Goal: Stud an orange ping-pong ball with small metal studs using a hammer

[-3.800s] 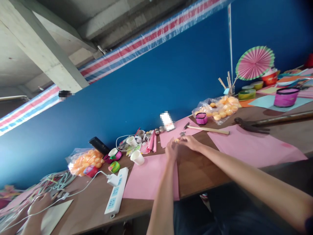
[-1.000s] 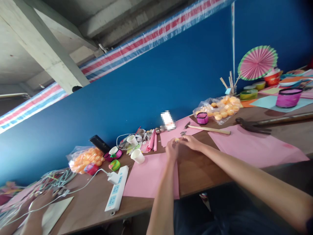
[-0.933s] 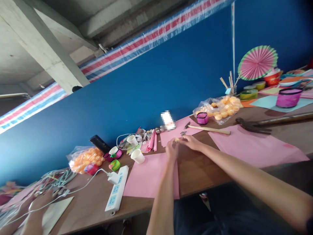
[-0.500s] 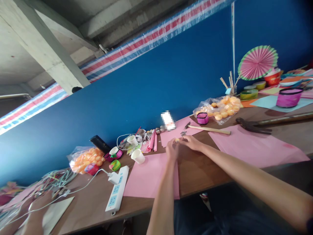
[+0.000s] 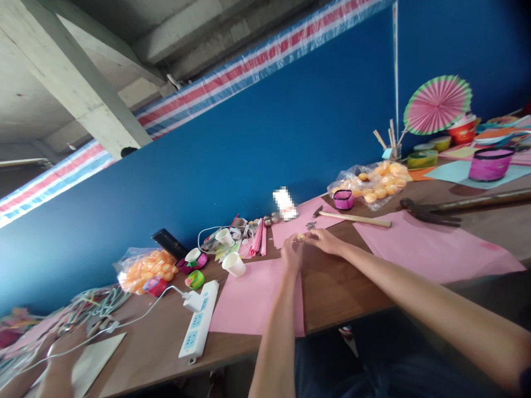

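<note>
1. Looking down from the head cam: left hand (image 5: 291, 252) and right hand (image 5: 324, 241) meet over the bench (image 5: 336, 293), both pinching a tiny yellowish piece (image 5: 299, 237), too small to make out.
2. Small hammer (image 5: 352, 219) lies just beyond, near the bag of orange balls (image 5: 375, 185).
3. Someone else's hand (image 5: 62, 354) rests far left.

Arms: both bare from wrist to upper arm; no watch, band or glove seen.
Left hand (image 5: 291, 253): bare, no ring made out.
Right hand (image 5: 326, 241): bare, no ring made out.
Sleeve: dark edge at the right upper arm, lower right corner.
Legs: dark trousers.
</note>
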{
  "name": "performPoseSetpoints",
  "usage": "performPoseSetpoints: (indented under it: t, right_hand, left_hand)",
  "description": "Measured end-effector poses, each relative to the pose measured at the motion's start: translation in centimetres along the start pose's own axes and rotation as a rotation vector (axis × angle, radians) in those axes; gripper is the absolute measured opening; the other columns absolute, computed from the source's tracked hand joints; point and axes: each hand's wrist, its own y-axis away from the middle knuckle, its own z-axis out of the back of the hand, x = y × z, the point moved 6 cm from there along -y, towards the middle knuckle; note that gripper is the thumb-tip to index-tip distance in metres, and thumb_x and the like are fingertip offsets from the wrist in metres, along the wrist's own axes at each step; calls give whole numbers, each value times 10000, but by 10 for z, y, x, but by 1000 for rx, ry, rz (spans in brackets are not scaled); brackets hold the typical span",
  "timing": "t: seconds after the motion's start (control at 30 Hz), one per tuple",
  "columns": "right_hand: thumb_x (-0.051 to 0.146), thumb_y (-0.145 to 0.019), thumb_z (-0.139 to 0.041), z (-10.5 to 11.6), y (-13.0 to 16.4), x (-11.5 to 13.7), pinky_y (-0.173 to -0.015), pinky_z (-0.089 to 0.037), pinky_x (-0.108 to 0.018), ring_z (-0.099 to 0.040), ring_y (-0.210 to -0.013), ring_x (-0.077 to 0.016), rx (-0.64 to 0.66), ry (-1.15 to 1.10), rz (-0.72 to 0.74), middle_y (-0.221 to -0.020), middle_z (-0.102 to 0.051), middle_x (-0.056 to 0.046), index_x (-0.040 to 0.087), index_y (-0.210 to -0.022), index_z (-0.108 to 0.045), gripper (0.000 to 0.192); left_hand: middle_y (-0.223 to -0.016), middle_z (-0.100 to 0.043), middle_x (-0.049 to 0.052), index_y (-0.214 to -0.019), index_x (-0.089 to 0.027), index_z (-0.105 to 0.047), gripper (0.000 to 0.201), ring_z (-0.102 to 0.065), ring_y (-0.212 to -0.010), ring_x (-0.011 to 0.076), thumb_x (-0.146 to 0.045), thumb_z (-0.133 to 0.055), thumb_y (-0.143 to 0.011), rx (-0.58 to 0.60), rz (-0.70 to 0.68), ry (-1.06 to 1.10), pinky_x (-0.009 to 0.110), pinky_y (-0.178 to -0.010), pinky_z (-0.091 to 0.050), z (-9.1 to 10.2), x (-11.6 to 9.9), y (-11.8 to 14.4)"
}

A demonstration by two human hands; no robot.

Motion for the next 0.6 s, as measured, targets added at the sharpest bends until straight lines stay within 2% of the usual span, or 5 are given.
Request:
performPoseSetpoints:
  t: [0.6]
  right_hand:
    - [479, -739, -546, 1, -1, 0, -698, -434, -310, -586, -755, -209, -1, 23, 4, -766, -650, -48, 166, -729, -599, 318]
  left_hand:
    - [-1044, -610, 79, -1066, -197, -583, 333, -589, -950, 201, -218, -604, -735, 9, 3, 23, 376, -859, -464, -2, 4, -1]
